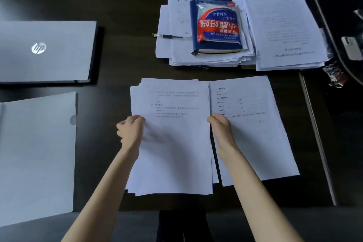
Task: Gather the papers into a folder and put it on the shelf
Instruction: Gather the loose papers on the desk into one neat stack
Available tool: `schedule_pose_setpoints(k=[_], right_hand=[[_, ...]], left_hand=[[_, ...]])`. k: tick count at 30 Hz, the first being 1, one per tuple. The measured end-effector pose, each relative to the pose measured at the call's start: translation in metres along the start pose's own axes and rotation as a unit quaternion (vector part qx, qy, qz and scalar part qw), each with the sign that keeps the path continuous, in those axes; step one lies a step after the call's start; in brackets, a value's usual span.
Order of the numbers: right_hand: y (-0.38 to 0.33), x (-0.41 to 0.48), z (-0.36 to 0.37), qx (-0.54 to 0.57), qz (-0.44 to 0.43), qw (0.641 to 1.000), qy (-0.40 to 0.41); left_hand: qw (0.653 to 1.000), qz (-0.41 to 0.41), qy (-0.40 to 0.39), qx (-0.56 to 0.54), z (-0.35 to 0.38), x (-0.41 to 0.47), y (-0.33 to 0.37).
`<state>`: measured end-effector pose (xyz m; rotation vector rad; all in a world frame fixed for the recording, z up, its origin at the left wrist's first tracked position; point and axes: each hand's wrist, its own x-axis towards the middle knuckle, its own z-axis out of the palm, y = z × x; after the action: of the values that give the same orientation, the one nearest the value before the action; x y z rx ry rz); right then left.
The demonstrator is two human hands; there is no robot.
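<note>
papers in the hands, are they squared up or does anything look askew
Askew. The stack held by the left hand and right hand is fanned, with sheet edges stepping out at its top left and bottom. One loose sheet lies apart on the right.

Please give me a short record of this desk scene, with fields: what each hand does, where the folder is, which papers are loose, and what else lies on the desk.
left hand: left hand grips the left edge of the paper stack
right hand: right hand grips the stack's right edge
loose sheet: single sheet lies just right of the stack, partly under the right forearm
folder: clear folder lies flat at the left, holding nothing yet
far piles: paper piles with a blue notebook, a snack packet and a pen on top
other: closed laptop at far left
</note>
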<state>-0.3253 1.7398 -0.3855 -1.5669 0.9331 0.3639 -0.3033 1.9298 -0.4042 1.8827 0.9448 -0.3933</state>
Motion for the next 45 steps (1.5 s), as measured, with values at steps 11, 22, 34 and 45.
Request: schedule_pose_setpoints(k=[11, 22, 34, 45], right_hand=[[0.014, 0.012, -0.005, -0.082, -0.110, 0.990, -0.011], [0.020, 0.011, -0.006, -0.095, -0.125, 0.985, -0.079], [0.011, 0.020, -0.031, 0.023, -0.147, 0.978, -0.147], [0.013, 0.030, -0.067, -0.107, -0.128, 0.986, 0.003]], left_hand=[[0.997, 0.002, -0.058, -0.047, 0.000, -0.004, 0.001], [0.995, 0.033, -0.065, -0.072, -0.001, -0.003, 0.000], [0.983, 0.032, -0.152, -0.102, -0.023, 0.009, -0.011], [0.980, -0.016, -0.146, -0.136, -0.010, 0.000, -0.027]])
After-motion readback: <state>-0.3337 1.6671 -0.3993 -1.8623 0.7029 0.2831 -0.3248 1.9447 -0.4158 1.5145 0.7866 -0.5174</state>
